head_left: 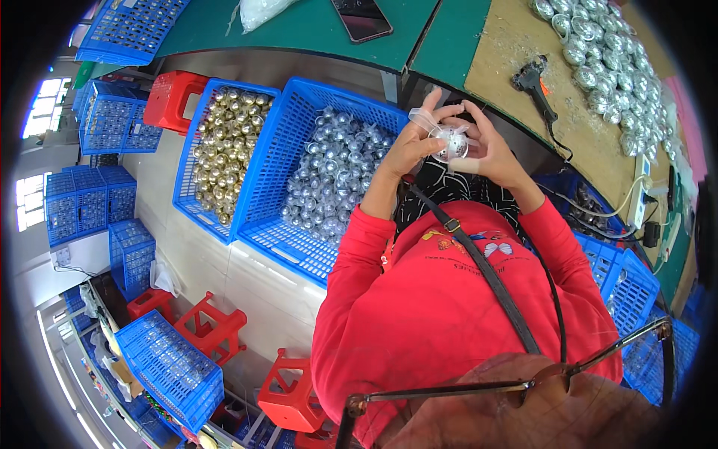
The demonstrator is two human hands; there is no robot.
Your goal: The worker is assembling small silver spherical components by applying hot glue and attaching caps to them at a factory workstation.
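Between my two hands is a small shiny silver ball ornament [449, 144] with clear, film-like petals sticking out around it. My left hand [413, 144] grips it from the left, thumb along its side. The fingers of my right hand [490, 153] curl round the opposite side, the thumb below. Both hands are over my lap, just off the bench edge. A black hot glue gun [534, 84] lies on the brown board [499, 52] beyond my right hand. Silver ornaments [609, 63] are heaped on that board farther right.
To my left, one blue crate [258, 258] holds silver ornaments [336, 176] and another holds gold balls [230, 146]. Red stools [290, 393] and stacked blue crates [168, 367] stand on the floor. A phone [363, 19] lies on the green bench [307, 34]. Cables run by a power strip [638, 191].
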